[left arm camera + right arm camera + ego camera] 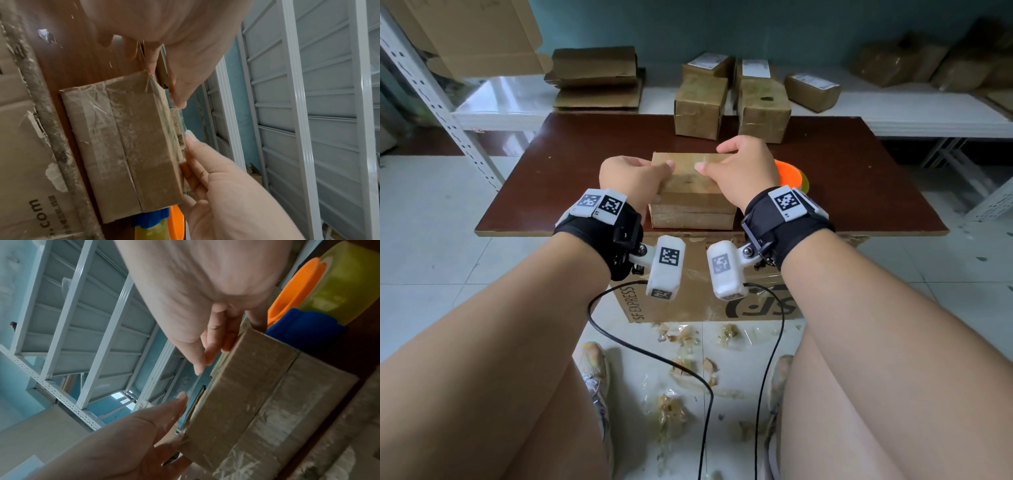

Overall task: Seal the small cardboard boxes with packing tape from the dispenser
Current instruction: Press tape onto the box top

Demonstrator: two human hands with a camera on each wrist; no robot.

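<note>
A small cardboard box (693, 192) lies on the brown table (876, 192), with clear tape shining on its front face (123, 146). My left hand (640, 171) grips its left end, the thumb laid on top. At the right end my right hand (722, 159) holds the far top edge, with its thumb on top too; the two thumb tips point at each other. The wrist views show both thumbs (179, 97) (198, 365) along the top edge. The tape dispenser (792, 174), orange and blue with a yellowish roll (339, 288), sits just behind my right hand, mostly hidden.
Two taped boxes (700, 109) (763, 109) stand at the table's back edge. Labelled parcels (811, 90) and flattened cardboard (595, 78) lie on the white shelf behind. A large SF Express carton (705, 305) sits under the table; tape scraps (681, 370) and cables litter the floor.
</note>
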